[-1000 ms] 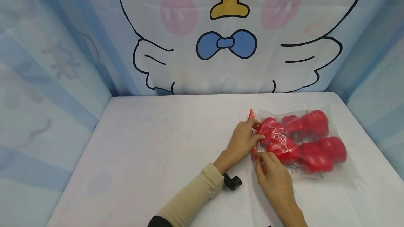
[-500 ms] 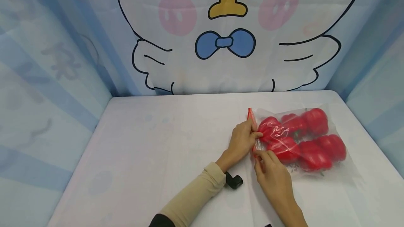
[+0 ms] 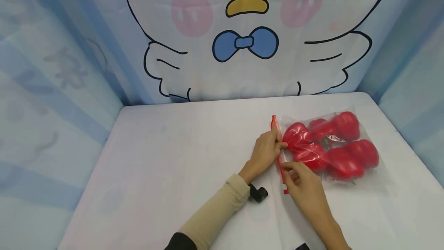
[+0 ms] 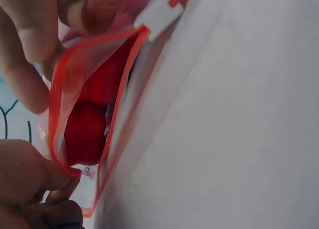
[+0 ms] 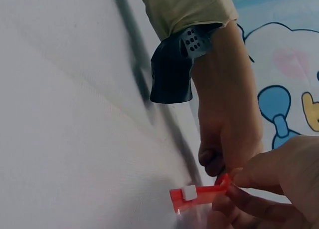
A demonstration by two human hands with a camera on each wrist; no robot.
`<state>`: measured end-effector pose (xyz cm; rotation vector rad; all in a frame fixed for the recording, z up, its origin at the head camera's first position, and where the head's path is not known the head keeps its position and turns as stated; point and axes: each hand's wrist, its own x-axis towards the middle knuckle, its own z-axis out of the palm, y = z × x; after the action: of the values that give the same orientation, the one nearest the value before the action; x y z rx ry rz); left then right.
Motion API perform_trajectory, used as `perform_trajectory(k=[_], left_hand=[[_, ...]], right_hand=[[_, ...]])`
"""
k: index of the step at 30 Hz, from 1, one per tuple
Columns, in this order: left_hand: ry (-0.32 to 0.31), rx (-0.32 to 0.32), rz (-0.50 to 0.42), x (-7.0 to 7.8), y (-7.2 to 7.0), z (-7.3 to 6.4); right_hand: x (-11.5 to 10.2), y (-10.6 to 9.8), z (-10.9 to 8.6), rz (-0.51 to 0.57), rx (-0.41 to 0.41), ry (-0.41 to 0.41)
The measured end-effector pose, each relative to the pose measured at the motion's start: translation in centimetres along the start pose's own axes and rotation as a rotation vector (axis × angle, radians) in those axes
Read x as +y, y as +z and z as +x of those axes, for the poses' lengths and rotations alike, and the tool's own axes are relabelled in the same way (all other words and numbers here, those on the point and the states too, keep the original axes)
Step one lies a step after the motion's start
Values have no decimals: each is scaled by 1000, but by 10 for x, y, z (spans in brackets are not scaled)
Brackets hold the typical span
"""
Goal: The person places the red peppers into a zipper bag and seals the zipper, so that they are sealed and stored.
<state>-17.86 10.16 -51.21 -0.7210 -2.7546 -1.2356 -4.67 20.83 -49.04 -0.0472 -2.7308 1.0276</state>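
Note:
A clear zip bag [image 3: 285, 120] of several red bell peppers [image 3: 343, 163] lies on its side at the table's right, mouth facing left. My left hand [image 3: 266, 150] pinches its red zip edge [image 4: 58, 89] partway along. Nearer to me, my right hand [image 3: 306, 186] has thumb and finger on the same edge; in the right wrist view these fingertips [image 5: 244, 179] pinch the red strip. The left wrist view shows the mouth gaping, with peppers [image 4: 85, 131] inside. A white slider [image 5: 189, 192] sits at the strip's near end, below my right hand.
The white table [image 3: 166, 165] stretches to the left, its back edge against a curtain [image 3: 243, 80] with a cartoon bird. A black wrist camera [image 5: 172, 72] hangs under the left forearm, beside the tan sleeve [image 3: 216, 211].
My left fingers, spread over the bag's edge a second ago, have drawn in to a pinch. The strip's near end now shows below my right hand. The head view has tilted slightly.

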Motion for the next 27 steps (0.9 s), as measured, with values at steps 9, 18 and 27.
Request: perform_trajectory(k=[9,18,27], left_hand=[[-133,-25,-97,0,-17,-15],[-401,-354,-269,15,-44,-65],[-414,-506,-339,31,-42,-85]], right_hand=[[0,-25,-22,226,-93,283],[12,-25,-48,571,-337,634],[12,-19,-49,745,-520,804]])
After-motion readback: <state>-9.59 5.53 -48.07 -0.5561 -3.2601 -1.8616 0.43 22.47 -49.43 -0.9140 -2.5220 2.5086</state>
